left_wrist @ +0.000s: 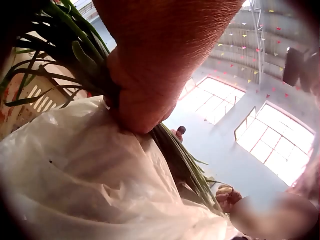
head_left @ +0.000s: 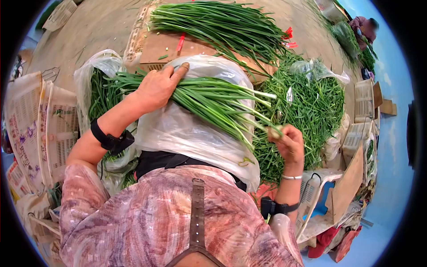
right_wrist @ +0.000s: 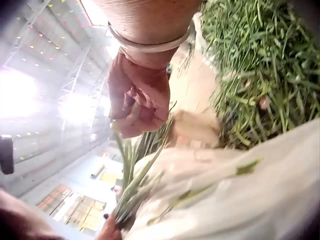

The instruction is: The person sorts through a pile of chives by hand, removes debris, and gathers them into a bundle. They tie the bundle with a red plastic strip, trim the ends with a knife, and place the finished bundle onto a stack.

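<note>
A bunch of garlic chives (head_left: pixel 209 99) lies across the white plastic sheet (head_left: pixel 164 131) on the person's lap, its pale stem ends toward the right. My left hand (head_left: pixel 155 87) grips the bunch near its leafy part; in the left wrist view the fingers (left_wrist: pixel 145 107) curl round it. At the stem ends, my right hand (head_left: pixel 288 142) pinches the tip of a stalk between thumb and fingers. The right wrist view shows this hand (right_wrist: pixel 140 102) with its fingers bent and pale stems below them. A few green scraps (right_wrist: pixel 247 167) stick to the plastic.
A large pile of chives (head_left: pixel 213 24) lies on a cardboard box (head_left: pixel 155 53) ahead. Loose green trimmings (head_left: pixel 307 113) heap up at the right, and a plastic bag of greens (head_left: pixel 100 91) stands at the left. Crates (head_left: pixel 60 129) flank both sides. Another person (head_left: pixel 364 31) sits far right.
</note>
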Available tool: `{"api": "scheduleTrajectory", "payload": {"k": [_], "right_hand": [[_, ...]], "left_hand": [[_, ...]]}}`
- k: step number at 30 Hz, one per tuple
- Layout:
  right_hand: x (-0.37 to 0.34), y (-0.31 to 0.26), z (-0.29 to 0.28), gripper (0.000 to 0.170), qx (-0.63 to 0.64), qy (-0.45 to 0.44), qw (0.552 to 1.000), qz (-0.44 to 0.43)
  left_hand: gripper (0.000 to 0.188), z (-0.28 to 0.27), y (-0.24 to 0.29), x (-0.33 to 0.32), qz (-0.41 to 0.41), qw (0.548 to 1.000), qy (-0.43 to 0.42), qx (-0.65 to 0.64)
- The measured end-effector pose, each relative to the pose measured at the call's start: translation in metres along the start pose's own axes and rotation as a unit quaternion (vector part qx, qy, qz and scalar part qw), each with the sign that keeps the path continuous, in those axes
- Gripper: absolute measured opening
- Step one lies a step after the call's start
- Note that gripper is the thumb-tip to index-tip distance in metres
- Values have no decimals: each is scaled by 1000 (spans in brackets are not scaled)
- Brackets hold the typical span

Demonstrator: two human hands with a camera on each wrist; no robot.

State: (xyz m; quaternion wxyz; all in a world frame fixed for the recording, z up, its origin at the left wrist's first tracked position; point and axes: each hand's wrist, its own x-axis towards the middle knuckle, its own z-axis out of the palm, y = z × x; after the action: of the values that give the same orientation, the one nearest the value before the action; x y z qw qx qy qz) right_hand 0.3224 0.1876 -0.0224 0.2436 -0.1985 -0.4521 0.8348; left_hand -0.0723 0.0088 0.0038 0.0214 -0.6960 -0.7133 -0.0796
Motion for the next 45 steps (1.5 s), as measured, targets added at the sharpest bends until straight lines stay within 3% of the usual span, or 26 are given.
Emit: {"api": "scheduleTrajectory", "payload": {"k": [2, 3, 4, 6, 8, 9, 11, 13, 14, 18, 19, 20, 22, 23, 25, 26, 27, 28, 30, 34, 36, 38, 40, 41, 43, 45], "right_hand": [[-24, -18, -32, 11, -40, 104, 994, 9], [-32, -33, -49, 13, -204, 219, 947, 115], [-33, -39, -70, 24, -526, 240, 785, 222], [-12, -58, -6, 41, -831, 254, 389, 306], [2, -52, -2, 58, -655, 216, 724, -19], [22, -59, 46, 71, -651, 157, 743, 2], [60, -49, 127, 90, -630, 35, 765, -131], [94, -24, 175, 115, -638, -64, 737, -213], [107, -10, 195, 109, -627, -57, 738, -243], [143, -7, 215, 34, -621, 5, 771, -143], [154, -3, 200, 11, -542, -5, 796, -271], [160, -11, 188, 10, -476, -44, 846, -237], [165, -47, 177, 17, -456, -75, 849, -257], [173, -59, 154, 20, -416, -91, 867, -258], [175, -87, 126, 24, -382, -103, 879, -265], [166, -104, 126, 27, -307, -60, 920, -236], [156, -119, 126, 30, -227, -16, 952, -203], [150, -131, 121, 33, -142, 29, 975, -169], [162, -134, 88, 33, 25, -76, 986, -143], [176, -106, 96, 35, 136, -140, 970, -144], [186, -88, 112, 36, 154, -164, 963, -151], [197, -70, 120, 36, 175, -142, 962, -152], [203, -54, 122, 33, 241, -149, 954, -102], [203, -46, 124, 32, 247, -146, 954, -87], [211, -30, 118, 32, 260, -127, 954, -75], [217, -18, 112, 34, 262, -124, 955, -60]], "left_hand": [[76, 0, -1, -1, 2, 1000, 6, -4], [78, -1, -1, -1, 3, 1000, -3, 7], [80, -3, -1, -2, 2, 1000, -12, 20], [82, -16, 4, -2, 1, 999, -24, 37], [84, -32, 10, 5, -4, 998, -29, 56], [86, -42, 14, 8, 16, 996, -5, 84], [85, -65, 22, 20, 56, 988, 47, 139], [82, -79, 28, 37, 87, 983, 77, 145], [79, -87, 33, 44, 117, 977, 105, 147], [64, -134, 61, 73, 170, 925, 129, 315], [59, -141, 68, 83, 197, 910, 163, 326], [53, -151, 72, 90, 226, 893, 198, 336], [72, -195, 67, 92, 359, 848, 64, 386], [72, -197, 69, 95, 358, 847, 75, 386], [45, -199, 80, 104, 491, 819, 231, 186], [38, -197, 84, 108, 546, 778, 300, 80], [33, -189, 83, 102, 501, 805, 313, -55], [37, -186, 74, 96, 458, 838, 234, -182], [50, -165, 55, 91, 237, 876, 97, -408], [69, -39, 24, 141, 79, 703, -49, -706], [80, 16, 35, 150, 66, 570, -240, -783], [83, 5, 64, 124, 188, 383, -371, -825], [82, 8, 81, 99, 135, 266, -405, -864], [82, 11, 91, 88, 132, 263, -405, -866], [74, 16, 109, 71, 68, 136, -284, -947], [69, 24, 115, 60, 18, 141, -268, -953]]}}
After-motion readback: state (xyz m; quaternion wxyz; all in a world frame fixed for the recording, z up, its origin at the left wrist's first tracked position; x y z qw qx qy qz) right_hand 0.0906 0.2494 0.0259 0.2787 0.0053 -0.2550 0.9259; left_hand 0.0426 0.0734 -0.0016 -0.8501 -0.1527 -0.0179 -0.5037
